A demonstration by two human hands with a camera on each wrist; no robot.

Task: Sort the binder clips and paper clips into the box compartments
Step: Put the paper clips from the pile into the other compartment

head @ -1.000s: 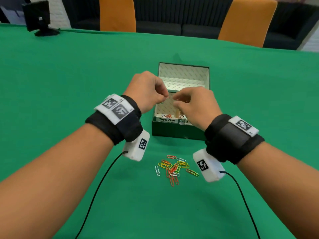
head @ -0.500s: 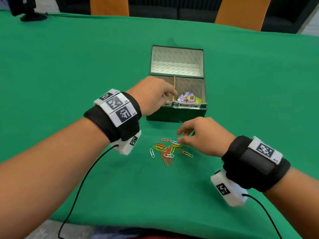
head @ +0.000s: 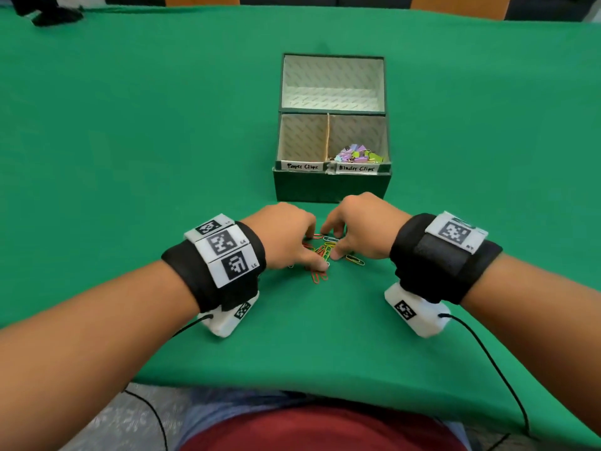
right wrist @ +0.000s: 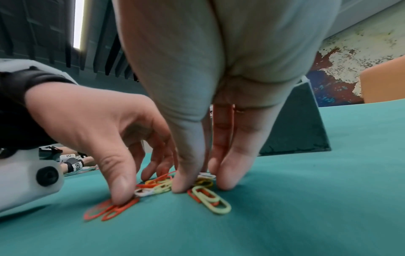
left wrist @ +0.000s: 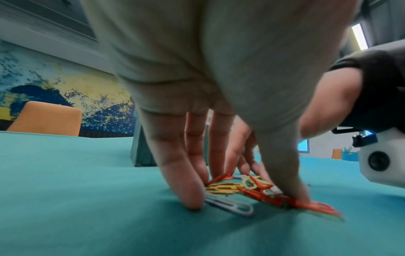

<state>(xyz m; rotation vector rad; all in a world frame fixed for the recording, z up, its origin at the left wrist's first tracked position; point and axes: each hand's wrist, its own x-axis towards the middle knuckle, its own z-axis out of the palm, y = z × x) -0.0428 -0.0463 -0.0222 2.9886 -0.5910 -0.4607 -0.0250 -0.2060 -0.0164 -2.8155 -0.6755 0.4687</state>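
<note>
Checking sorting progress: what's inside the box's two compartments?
The right compartment holds pastel binder clips. The left compartment shows only bare lining; its near floor hides behind the box's front wall.

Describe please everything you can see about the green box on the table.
The green box is dark green outside, pale and patterned inside, seemingly cardboard. Its lid stands open at the back. A thin divider makes two compartments, labelled "Paper Clips" on the left and "Binder Clips" on the right. Coloured binder clips lie in the right one. It sits on the green table, beyond both hands, untouched.
</note>
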